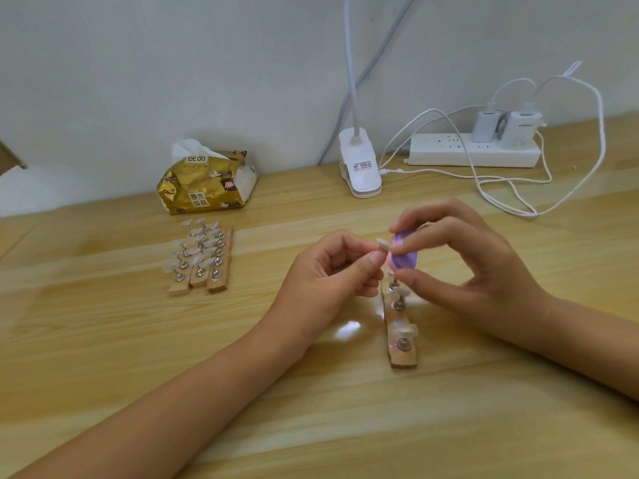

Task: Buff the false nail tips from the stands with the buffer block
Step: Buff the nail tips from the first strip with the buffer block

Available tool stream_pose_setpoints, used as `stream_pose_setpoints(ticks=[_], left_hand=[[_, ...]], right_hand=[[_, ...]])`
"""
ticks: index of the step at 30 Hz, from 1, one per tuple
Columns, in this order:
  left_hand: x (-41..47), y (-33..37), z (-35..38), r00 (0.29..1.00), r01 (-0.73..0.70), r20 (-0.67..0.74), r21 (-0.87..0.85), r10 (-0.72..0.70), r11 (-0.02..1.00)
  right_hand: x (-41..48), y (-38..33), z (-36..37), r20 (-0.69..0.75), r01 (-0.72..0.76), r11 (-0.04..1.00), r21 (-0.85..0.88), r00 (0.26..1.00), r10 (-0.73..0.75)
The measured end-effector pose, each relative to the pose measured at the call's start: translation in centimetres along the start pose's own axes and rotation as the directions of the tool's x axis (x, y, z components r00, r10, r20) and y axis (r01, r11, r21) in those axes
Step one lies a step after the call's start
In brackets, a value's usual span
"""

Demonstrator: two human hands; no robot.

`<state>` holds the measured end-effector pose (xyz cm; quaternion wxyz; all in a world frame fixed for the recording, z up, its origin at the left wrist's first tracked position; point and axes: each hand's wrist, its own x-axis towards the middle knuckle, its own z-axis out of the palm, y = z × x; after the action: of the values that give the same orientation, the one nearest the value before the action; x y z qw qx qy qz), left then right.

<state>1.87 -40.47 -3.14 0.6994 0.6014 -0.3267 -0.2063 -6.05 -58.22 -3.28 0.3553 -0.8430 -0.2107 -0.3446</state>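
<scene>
The left grip is pinching a clear false nail tip between thumb and forefinger, while the right grip is holding a purple buffer block against it, above a wooden stand on the bench; three more stands are sitting well apart to the left.

Above the far end of the single wooden stand, the left hand pinches a clear nail tip between thumb and forefinger. The right hand grips a purple buffer block, whose face touches the tip. The stand lies on the table, with tips on its metal pegs. Well to the stand's left, three more stands lie side by side. Beyond the stand, near the wall, sit a tissue pack, a clip lamp and a power strip.
</scene>
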Motion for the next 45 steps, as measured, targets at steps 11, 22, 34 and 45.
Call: stream_pose_setpoints(ticks=[11, 22, 34, 45], left_hand=[[0.2, -0.3, -0.3, 0.999, 0.025, -0.036, -0.044, -0.027, 0.999], [0.1, -0.1, -0.3, 1.0, -0.016, -0.024, 0.041, 0.017, 0.999], [-0.1, 0.0, -0.1, 0.997, -0.063, -0.022, 0.185, 0.068, 0.981], [-0.3, 0.2, 0.1, 0.998, -0.055, -0.032, 0.178, 0.062, 0.983]], right_hand=[[0.2, -0.3, 0.1, -0.074, -0.258, 0.865, 0.431, 0.945, 0.319], [0.5, -0.7, -0.1, -0.068, -0.309, 0.831, 0.463, 0.922, 0.381], [0.1, -0.6, 0.4, 0.054, -0.397, 0.785, 0.475, 0.904, 0.425], [-0.1, -0.6, 0.4, -0.009, -0.324, 0.846, 0.424, 0.932, 0.362]])
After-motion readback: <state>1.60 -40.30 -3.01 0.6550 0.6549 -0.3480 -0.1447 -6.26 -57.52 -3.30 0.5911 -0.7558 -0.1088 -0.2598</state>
